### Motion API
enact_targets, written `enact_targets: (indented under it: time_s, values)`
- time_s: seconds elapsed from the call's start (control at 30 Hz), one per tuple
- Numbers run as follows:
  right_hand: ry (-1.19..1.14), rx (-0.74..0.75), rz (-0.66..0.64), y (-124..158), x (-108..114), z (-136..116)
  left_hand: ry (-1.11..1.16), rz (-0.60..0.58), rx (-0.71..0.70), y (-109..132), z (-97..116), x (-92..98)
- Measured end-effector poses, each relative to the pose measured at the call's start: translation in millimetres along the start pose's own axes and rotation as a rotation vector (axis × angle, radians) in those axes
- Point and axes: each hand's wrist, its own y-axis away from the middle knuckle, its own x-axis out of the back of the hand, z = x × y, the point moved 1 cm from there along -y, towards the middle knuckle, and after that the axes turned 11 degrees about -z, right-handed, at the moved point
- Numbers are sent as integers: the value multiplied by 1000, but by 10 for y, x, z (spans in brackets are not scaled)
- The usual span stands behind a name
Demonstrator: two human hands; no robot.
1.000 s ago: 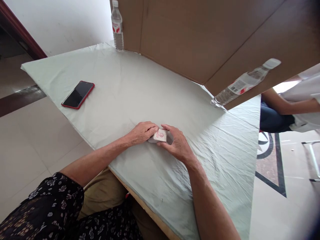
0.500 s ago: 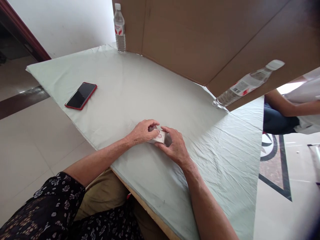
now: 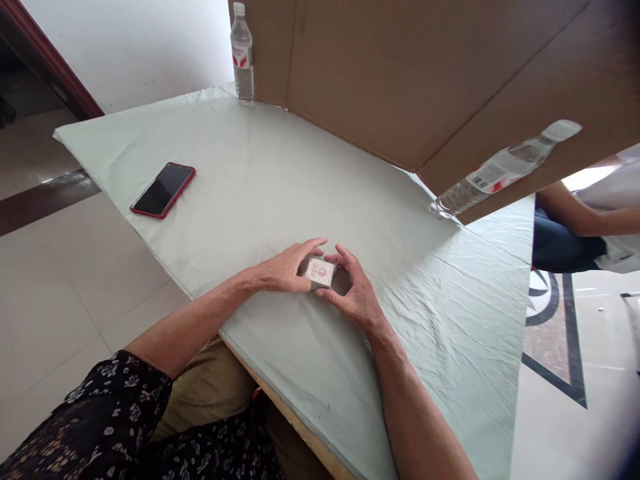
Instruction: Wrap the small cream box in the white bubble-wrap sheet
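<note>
A small white box [image 3: 320, 272] with red print on its top lies on the cloth between my two hands; it could be a pack of cards, but I cannot tell. My left hand [image 3: 295, 268] curves around its left side, thumb at the near edge and fingers arched over the far side. From the right, my right hand [image 3: 356, 288] cups it, with the thumb at the near right corner and the index finger by the far corner. Both hands' fingers are bent around the box, and its printed top is uncovered.
A pale green cloth [image 3: 240, 200] covers the table. At left lies a phone [image 3: 164, 190] in a red case. One bottle [image 3: 243, 60] stands at the back; another bottle [image 3: 505, 170] leans on the brown cardboard panel [image 3: 360, 80]. Another person's arm [image 3: 575, 210] shows at right.
My left thumb and fingers have moved off the top of the box, so its red print now shows. My right hand has stayed around its right side. The view has shifted slightly.
</note>
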Motion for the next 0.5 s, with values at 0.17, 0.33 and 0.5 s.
enact_targets:
  time_s: [0.17,0.33,0.5]
  values:
    - [46,-13,46,24,-22,-28,-130,31,-55,-38,-2,-84]
    - [129,44,138,36,-14,-60,-182,101,-85,-54,-22,-119]
    - [46,-9,68,18,-17,0,-202,115,-58,-64,-52,-132]
